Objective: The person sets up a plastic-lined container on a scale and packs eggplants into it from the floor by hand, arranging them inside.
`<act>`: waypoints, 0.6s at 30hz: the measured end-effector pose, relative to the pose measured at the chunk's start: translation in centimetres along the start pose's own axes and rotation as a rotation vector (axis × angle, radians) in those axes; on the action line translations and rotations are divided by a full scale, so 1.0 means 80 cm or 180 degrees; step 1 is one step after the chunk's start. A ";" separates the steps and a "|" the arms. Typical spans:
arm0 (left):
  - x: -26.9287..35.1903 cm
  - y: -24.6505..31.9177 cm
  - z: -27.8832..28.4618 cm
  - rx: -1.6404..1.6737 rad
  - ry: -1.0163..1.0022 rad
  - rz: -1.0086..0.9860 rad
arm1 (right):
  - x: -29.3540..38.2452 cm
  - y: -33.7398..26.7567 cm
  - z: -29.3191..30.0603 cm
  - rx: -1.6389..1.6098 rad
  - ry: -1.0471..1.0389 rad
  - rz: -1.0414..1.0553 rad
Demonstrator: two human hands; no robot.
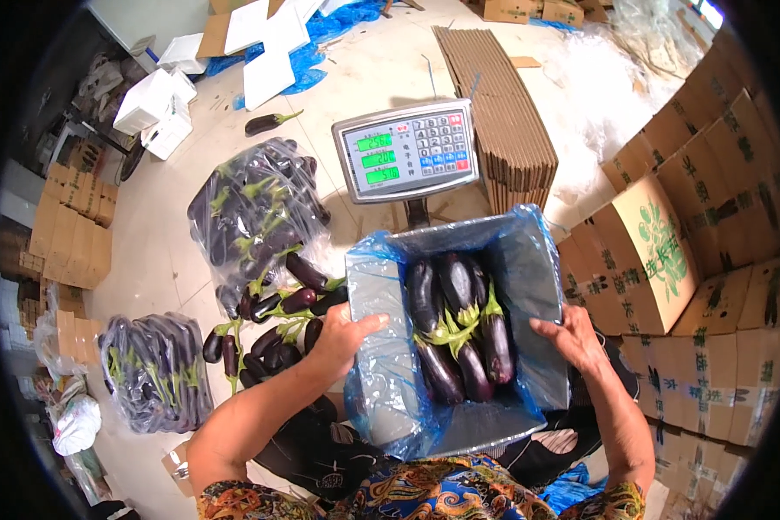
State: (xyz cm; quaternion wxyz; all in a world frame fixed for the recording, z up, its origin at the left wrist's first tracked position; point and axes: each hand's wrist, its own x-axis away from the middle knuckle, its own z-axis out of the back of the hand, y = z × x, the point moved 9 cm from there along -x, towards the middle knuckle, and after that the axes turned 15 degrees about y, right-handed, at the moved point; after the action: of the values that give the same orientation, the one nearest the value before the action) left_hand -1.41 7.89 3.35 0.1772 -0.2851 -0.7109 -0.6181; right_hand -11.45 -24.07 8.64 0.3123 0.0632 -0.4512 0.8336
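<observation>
In front of my body is an open carton (380,377) lined with thin blue plastic film (533,260), its flaps spread outward. Several glossy dark eggplants (439,370) lie in two rows on its bottom, green stems meeting in the middle. My left hand (346,338) grips the left flap, thumb on top. On the right side, my right hand (573,335) holds the opposite flap the same way. Just beyond the carton stands an electronic scale display (406,153) with lit green readouts and a keypad. What the carton rests on is hidden beneath it.
Loose eggplants (279,354) cover the floor at left, beside a large clear bag of eggplants (253,208) and a smaller one (159,377). Flattened cardboard (507,117) stands behind the scale. Printed cartons (708,383) are stacked along the right. White foam boxes (156,107) sit far left.
</observation>
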 end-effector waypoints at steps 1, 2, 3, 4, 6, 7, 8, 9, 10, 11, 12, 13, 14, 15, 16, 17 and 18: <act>0.003 0.004 -0.001 0.0014 0.0012 -0.0017 | 0.005 -0.004 0.005 0.0135 0.0061 0.0018; 0.005 0.006 0.002 -0.0105 0.0107 -0.0013 | 0.006 -0.004 0.008 0.0241 0.0097 -0.0002; 0.007 0.007 0.002 -0.0222 0.0188 0.0000 | 0.009 0.004 0.015 0.0413 0.0210 -0.0029; 0.009 0.011 0.000 -0.0246 0.0195 0.0010 | 0.011 0.002 0.021 0.0322 0.0348 0.0019; 0.010 0.018 -0.002 -0.0401 0.0224 -0.0055 | 0.013 0.002 0.029 0.0250 0.0668 0.0221; 0.009 0.023 -0.003 -0.0568 0.0249 -0.0107 | 0.015 -0.002 0.033 0.0224 0.0824 0.0323; 0.011 0.027 -0.005 -0.0595 0.0204 -0.0084 | 0.017 0.004 0.028 0.0431 0.0554 0.0005; 0.011 0.030 -0.007 -0.0587 0.0197 -0.0083 | 0.021 0.011 0.024 0.0642 0.0294 -0.0325; 0.010 0.033 -0.009 -0.0730 0.0143 -0.0142 | 0.018 0.027 0.023 0.0598 0.0222 -0.0268; 0.009 0.035 -0.012 -0.0872 0.0086 -0.0202 | 0.020 0.028 0.023 0.0608 0.0232 -0.0271; 0.008 0.036 -0.009 -0.0872 0.0096 -0.0201 | 0.020 0.024 0.021 0.0412 0.0274 -0.0236; 0.008 0.035 -0.010 -0.0849 0.0010 -0.0212 | 0.021 0.022 0.020 0.0217 0.0320 -0.0202; 0.008 0.036 -0.011 -0.0824 -0.0081 -0.0224 | 0.021 0.027 0.018 0.0085 0.0335 -0.0190; 0.008 0.037 -0.009 -0.0820 -0.0067 -0.0224 | 0.020 0.020 0.017 0.0087 0.0323 -0.0184; 0.008 0.039 -0.009 -0.0839 -0.0092 -0.0245 | 0.022 0.008 0.017 0.0255 0.0322 -0.0153; 0.009 0.041 -0.009 -0.0859 -0.0119 -0.0267 | 0.022 0.001 0.017 0.0422 0.0323 -0.0120; 0.009 0.043 -0.011 -0.0846 -0.0131 -0.0269 | 0.021 0.003 0.018 0.0435 0.0334 -0.0120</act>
State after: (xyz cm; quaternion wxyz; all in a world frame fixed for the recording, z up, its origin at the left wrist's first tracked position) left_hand 0.09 7.44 6.57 0.0971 -0.2884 -0.6375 -0.7078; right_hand -13.17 -24.53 10.01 0.3461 0.0490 -0.3750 0.8586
